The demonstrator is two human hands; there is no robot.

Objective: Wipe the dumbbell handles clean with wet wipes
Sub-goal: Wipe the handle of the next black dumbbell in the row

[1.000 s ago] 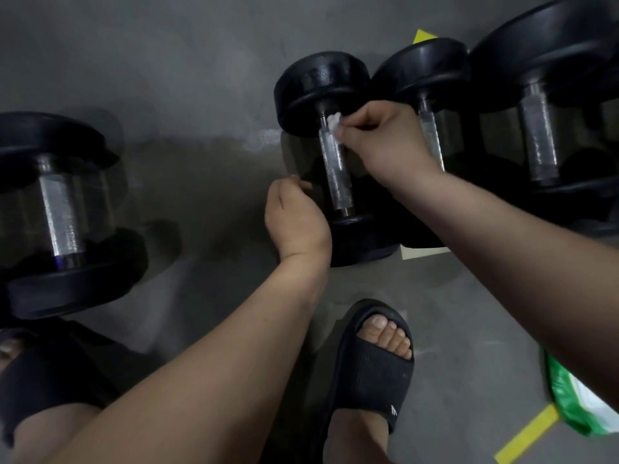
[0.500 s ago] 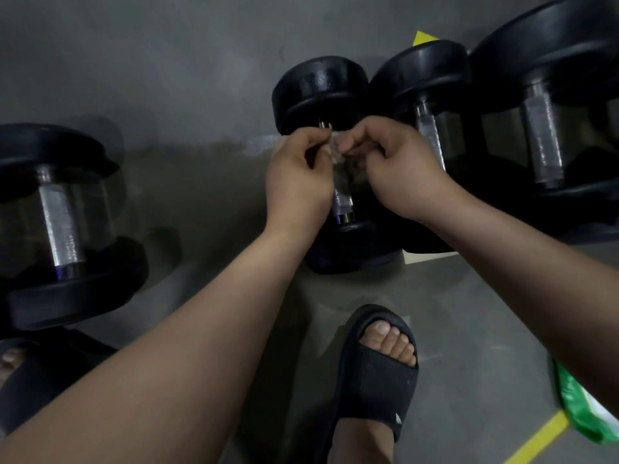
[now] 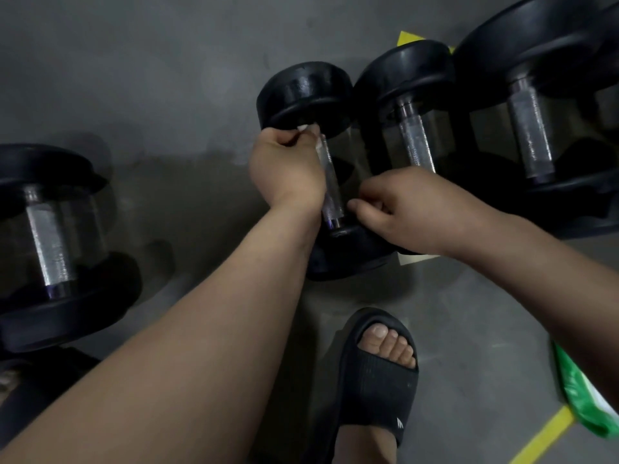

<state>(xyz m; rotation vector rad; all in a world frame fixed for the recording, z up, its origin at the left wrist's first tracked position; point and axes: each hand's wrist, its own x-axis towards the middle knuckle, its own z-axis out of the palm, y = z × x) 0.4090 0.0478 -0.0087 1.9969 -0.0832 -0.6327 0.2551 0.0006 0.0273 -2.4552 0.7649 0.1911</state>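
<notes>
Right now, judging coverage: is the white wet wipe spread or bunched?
Bunched: the left hand pinches the white wet wipe in a small wad against the knurled steel handle.

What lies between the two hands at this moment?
In the head view, the dumbbell's knurled metal handle runs between the left hand, which pinches the wet wipe at its upper end, and the right hand.
</notes>
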